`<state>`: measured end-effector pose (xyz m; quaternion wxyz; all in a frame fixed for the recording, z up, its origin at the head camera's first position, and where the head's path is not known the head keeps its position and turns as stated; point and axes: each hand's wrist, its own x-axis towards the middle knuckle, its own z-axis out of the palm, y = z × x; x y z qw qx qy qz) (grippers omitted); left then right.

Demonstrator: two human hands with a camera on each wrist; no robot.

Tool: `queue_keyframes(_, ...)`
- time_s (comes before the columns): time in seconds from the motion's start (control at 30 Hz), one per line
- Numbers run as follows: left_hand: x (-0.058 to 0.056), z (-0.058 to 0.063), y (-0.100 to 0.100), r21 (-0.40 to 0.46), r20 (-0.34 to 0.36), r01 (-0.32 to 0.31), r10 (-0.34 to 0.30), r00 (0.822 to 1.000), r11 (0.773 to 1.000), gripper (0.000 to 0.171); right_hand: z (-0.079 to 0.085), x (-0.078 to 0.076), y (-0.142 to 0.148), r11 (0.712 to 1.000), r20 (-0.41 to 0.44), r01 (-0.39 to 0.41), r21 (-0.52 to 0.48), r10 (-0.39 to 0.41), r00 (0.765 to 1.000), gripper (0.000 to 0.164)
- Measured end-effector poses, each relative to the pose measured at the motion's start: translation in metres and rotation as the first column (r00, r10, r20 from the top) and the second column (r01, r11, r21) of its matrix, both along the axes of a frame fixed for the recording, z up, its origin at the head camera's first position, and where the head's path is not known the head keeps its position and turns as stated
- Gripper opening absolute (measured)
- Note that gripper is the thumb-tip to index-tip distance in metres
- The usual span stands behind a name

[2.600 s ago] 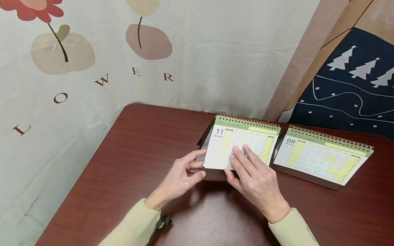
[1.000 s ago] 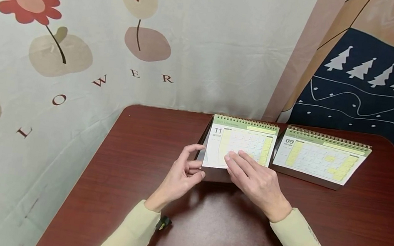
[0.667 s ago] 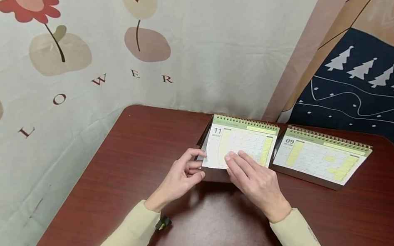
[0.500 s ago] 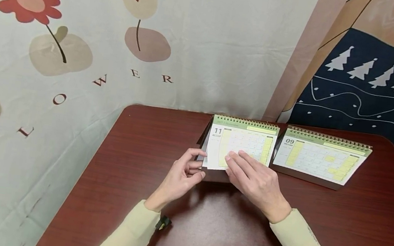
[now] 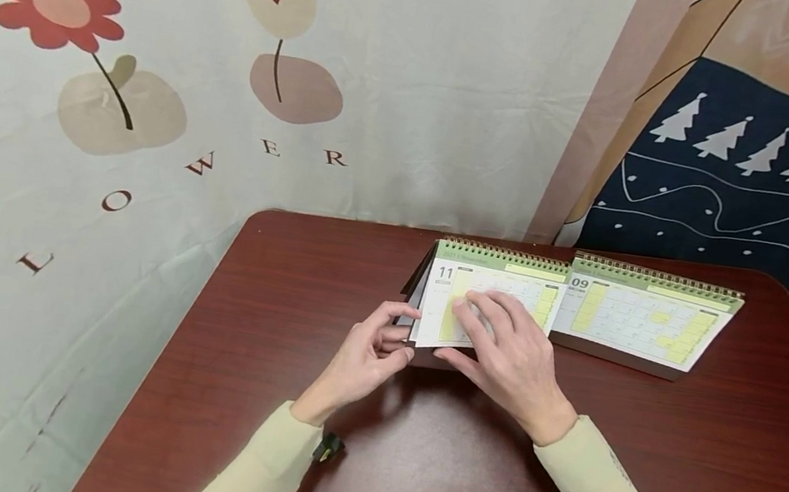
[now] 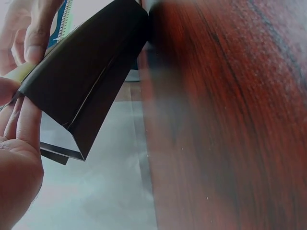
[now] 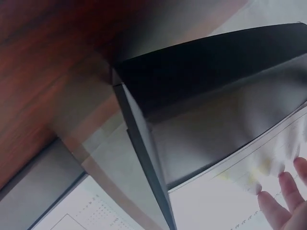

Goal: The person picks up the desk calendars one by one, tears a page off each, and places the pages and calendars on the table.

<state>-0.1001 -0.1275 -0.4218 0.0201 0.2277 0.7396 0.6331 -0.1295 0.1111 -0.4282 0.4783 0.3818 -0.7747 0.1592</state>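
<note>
A spiral-bound desk calendar [image 5: 435, 311], its green-headed page marked 11, stands tilted on its dark folded base at the table's back. My left hand [image 5: 364, 355] grips the lower left corner: in the left wrist view its fingers [image 6: 29, 122] reach inside the black base [image 6: 91, 67], with the thumb outside. My right hand [image 5: 510, 363] lies over the page, fingertips touching the printed grid and thumb apart along the bottom edge. The right wrist view shows those fingers [image 7: 273, 208] on the white page. Several lower page edges peek out at the left.
A second desk calendar [image 5: 642, 314], marked 09, stands just right of the first, which overlaps its left edge in the head view. Both are near the back edge of the reddish-brown table [image 5: 259, 345]. A flower-printed cloth [image 5: 445, 102] hangs behind.
The calendar marked 11 has moved right and slightly nearer, up against the second calendar. My right fingers have spread and the thumb has come away from them; the left hand has shifted slightly with the base.
</note>
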Motion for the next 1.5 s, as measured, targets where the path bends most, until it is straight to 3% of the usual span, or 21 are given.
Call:
queue_keyframes(0.33,-0.001,-0.002,-0.001,-0.008,-0.014,-0.01,0.009,1.0,1.0,0.047,0.002,-0.002,0.004,0.999,0.045,-0.041,0.005,0.04,0.998,0.05)
queue_keyframes(0.63,-0.004,0.0,-0.005,0.009,0.049,0.003,-0.004,0.999,1.0,0.058,0.002,-0.001,0.01,0.997,0.069,-0.071,0.035,0.069,0.995,0.04)
queue_keyframes(0.87,-0.004,-0.002,-0.005,-0.056,0.066,-0.026,0.029,0.997,0.998,0.053,0.003,0.0,0.016,0.992,0.09,-0.09,0.091,0.082,0.993,0.039)
queue_keyframes(1.1,-0.004,-0.003,-0.008,-0.156,0.023,-0.052,0.057,0.998,0.986,0.046,0.005,0.002,0.019,0.989,0.084,-0.11,0.098,0.102,0.991,0.038)
queue_keyframes(1.5,-0.004,-0.004,-0.008,-0.184,0.001,-0.131,0.133,0.991,0.974,0.045,0.006,0.004,0.017,0.988,0.048,-0.133,0.073,0.13,0.99,0.028)
